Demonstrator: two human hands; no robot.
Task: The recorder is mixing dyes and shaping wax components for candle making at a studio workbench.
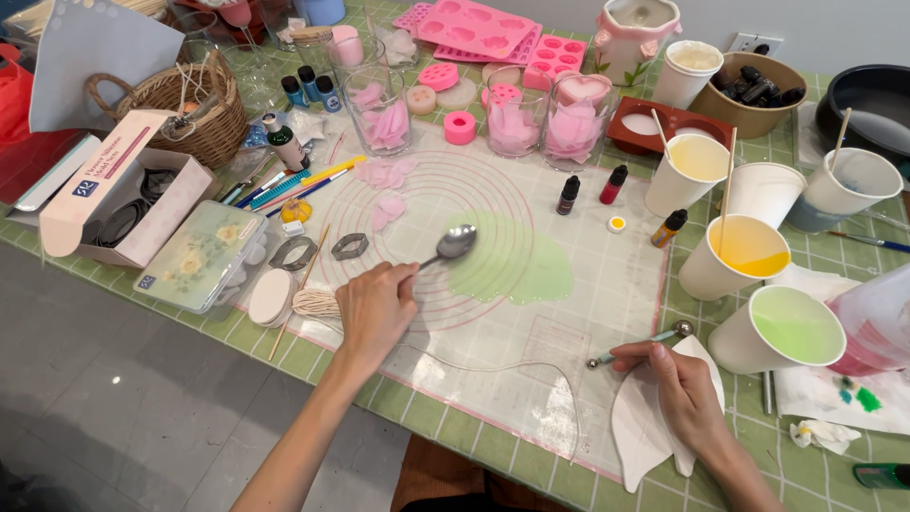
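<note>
Over the mat, your left hand point(374, 308) is gripping a spoon point(453, 244), smoothing the green patch point(517, 261); your right hand point(684, 391), pinching a ball tool point(645, 338), is waiting to shape it.

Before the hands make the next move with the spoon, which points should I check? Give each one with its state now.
1. Left hand grips the spoon: ok.
2. Spoon bowl sits at the edge of the green patch: ok.
3. Patch lies inside the silicone mat: ok.
4. Right hand holds the ball-tipped tool: ok.
5. Green paper cup stands upright: ok.
6. Whether the patch is wet or set: cannot tell.
</note>
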